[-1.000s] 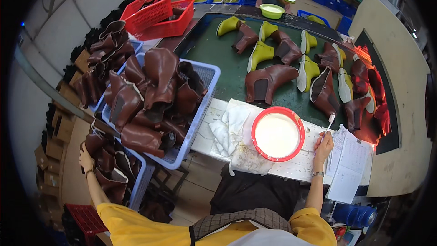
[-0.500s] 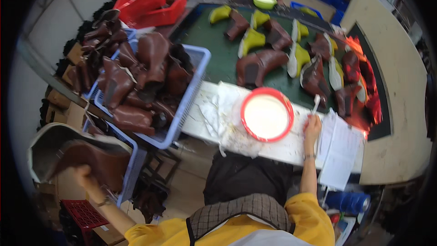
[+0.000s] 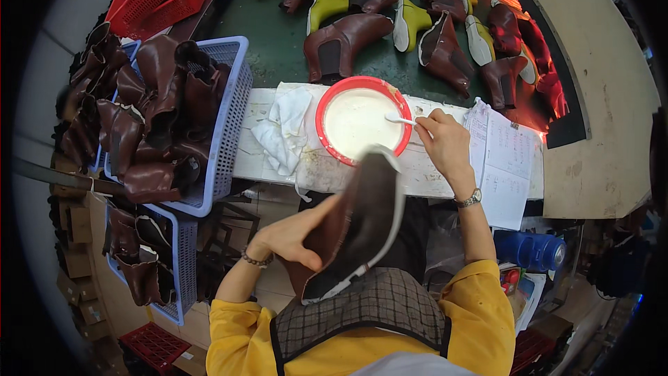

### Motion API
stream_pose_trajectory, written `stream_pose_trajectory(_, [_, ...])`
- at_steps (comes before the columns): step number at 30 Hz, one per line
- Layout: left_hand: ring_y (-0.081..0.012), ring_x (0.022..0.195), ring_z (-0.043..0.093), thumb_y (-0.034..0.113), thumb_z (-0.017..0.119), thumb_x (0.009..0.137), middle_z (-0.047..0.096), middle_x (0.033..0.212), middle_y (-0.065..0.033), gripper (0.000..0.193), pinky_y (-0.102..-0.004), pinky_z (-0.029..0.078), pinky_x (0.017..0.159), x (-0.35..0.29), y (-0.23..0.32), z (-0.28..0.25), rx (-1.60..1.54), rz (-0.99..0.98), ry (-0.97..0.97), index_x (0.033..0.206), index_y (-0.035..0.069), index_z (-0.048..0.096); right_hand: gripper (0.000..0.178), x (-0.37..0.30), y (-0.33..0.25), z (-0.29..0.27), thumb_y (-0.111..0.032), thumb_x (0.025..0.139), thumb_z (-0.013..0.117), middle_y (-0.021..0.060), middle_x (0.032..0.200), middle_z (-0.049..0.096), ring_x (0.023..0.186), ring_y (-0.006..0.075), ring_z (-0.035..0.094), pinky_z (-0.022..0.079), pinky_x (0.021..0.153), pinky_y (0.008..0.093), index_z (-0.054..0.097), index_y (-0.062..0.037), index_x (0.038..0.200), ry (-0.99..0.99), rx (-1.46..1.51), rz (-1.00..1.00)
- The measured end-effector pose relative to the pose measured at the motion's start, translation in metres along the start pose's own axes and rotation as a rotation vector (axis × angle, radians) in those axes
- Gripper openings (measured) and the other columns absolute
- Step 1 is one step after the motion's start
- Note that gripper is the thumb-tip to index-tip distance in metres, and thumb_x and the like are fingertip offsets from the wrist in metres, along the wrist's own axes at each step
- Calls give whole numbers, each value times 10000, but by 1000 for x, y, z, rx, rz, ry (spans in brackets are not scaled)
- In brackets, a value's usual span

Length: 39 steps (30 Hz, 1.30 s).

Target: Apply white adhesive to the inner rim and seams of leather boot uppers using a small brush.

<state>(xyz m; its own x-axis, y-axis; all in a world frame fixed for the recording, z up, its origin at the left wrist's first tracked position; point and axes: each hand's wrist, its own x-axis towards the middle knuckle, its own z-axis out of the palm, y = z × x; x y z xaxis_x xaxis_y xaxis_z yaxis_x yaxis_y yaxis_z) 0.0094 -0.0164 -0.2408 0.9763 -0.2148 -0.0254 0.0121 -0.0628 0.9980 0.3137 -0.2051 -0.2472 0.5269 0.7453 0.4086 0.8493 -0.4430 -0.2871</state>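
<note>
Left hand (image 3: 289, 237) gripping brown boot upper (image 3: 355, 226), held over lap just below red glue bowl (image 3: 362, 125); right hand (image 3: 442, 141) pinching white brush (image 3: 402, 120) w/ tip in bowl. Gluing apparently not yet begun; basket (image 3: 233, 118) full of uppers waiting.

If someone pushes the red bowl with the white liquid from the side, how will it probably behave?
The red bowl looks wide and shallow, so it would probably slide rather than tip. The white liquid fills most of it, so a quick push may slop some over the rim. The right hand holds a brush in it, which could be knocked.
</note>
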Motion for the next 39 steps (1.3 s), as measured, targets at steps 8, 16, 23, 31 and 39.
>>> stream_pose_trajectory(8, [-261,990,696,279,813,737,693,1169,-157,844,-375,549,882,35,59,25,137,-191,204,1461,41,451,105,-6,-17,-12,-193,883,724,40,856,677,786,230,671,511,640,354,777,-116,929,-64,26,93])
stream_pose_trajectory(16, [-93,907,634,71,673,893,715,1011,-36,278,-263,516,825,19,52,-43,-289,-354,614,1138,-62,679,141,24,-19,-18,-96,841,768,57,876,698,816,180,633,465,727,310,773,-55,977,21,613,3])
stream_pose_trajectory(23, [-103,901,638,85,693,885,714,996,-39,280,-262,513,834,21,67,-48,-375,-336,633,1131,-49,685,155,49,-34,-16,-143,802,815,-2,861,680,858,136,615,342,837,330,790,-133,955,41,578,-303])
stream_pose_trajectory(31, [-71,784,620,79,679,898,704,879,-16,152,-240,502,711,17,61,-55,-248,-159,925,993,-37,706,160,19,-50,-15,-144,798,824,-13,856,677,807,121,598,335,860,319,792,-135,955,56,631,-196])
stream_pose_trajectory(39, [-104,882,630,92,689,877,699,1017,-47,339,-251,513,793,21,63,-54,-372,-301,601,1181,-53,653,123,53,-41,-16,-165,837,795,-18,843,669,815,131,595,331,856,332,793,-148,958,5,603,-251])
